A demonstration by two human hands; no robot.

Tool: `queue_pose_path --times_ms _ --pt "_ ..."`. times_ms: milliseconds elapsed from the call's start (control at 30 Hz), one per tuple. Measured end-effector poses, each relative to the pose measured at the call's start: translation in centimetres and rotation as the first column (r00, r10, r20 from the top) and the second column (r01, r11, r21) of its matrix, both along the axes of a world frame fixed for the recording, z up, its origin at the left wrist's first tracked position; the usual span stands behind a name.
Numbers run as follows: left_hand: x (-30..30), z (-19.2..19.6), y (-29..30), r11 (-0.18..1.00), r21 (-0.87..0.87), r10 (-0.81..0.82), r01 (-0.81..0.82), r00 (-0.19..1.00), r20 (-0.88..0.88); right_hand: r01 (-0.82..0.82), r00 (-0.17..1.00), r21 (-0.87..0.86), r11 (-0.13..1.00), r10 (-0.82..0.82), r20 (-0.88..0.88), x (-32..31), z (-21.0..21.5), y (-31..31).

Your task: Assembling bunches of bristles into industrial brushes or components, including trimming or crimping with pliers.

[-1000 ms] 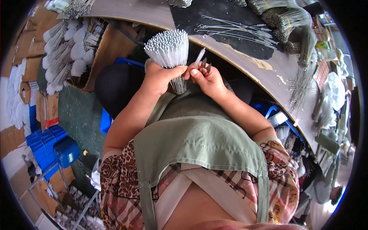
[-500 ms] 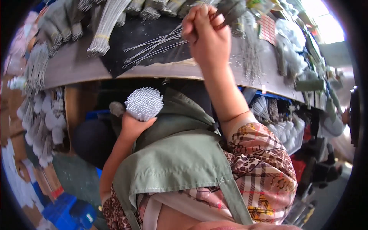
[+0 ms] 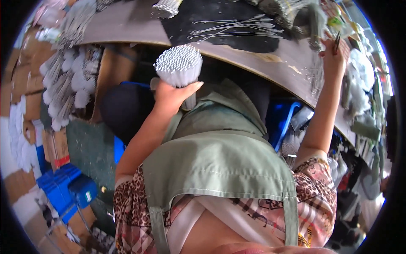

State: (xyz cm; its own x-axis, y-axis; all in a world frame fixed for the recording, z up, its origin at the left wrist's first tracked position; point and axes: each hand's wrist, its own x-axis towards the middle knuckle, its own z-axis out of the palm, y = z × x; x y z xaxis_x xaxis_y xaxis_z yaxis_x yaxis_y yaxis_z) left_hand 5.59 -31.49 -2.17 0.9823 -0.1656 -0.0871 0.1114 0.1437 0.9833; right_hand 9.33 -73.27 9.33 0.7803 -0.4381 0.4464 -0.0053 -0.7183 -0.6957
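Note:
My left hand (image 3: 171, 97) is wrapped round a thick bundle of thin wire rods with white tips (image 3: 178, 59), held upright in front of the table edge, tips toward me. Out at the right end of the table, my right hand (image 3: 336, 55) is closed on a thin dark pointed tool (image 3: 337, 41); its exact kind is too small to make out. Several loose looped wires (image 3: 237, 28) lie crossed on a black mat (image 3: 182, 31) between the two hands. Beside my right hand lie more fine wires (image 3: 314, 76) on the tabletop.
Wire bundles (image 3: 167, 7) line the back of the table (image 3: 127, 25). Bagged bundles (image 3: 359, 72) are heaped at the right. White-capped bundles (image 3: 69, 80) stand in a carton at the left. A blue stool (image 3: 63, 186) and a blue bin (image 3: 283, 120) are lower down.
My right hand has moved from above the loose wires to the table's right end, where a dark tool now shows in it. My left hand still holds the bundle. The view has shifted.

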Motion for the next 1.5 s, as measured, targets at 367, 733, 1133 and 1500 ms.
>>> queue_pose_path --times_ms 367,733,1133,1500 --pt "0.2 0.1 0.6 0.989 -0.041 -0.135 0.141 0.984 0.115 -0.65 0.657 0.497 0.574 0.754 -0.011 -2.2 -9.7 26.3" --pt "0.1 1.0 2.9 0.941 -0.118 -0.311 0.316 0.949 0.058 -0.538 0.404 0.841 -0.052 0.86 0.311 -1.4 -9.9 25.7" --pt "0.1 -0.8 2.3 0.992 0.118 -0.055 0.038 0.989 0.141 -0.661 0.604 0.675 0.326 0.766 0.221 -4.6 -7.6 25.5" --pt "-0.4 -0.6 1.9 0.973 -0.032 -0.225 0.227 0.973 0.054 -0.621 0.737 0.546 0.562 0.656 0.163 -4.3 -7.8 27.1"
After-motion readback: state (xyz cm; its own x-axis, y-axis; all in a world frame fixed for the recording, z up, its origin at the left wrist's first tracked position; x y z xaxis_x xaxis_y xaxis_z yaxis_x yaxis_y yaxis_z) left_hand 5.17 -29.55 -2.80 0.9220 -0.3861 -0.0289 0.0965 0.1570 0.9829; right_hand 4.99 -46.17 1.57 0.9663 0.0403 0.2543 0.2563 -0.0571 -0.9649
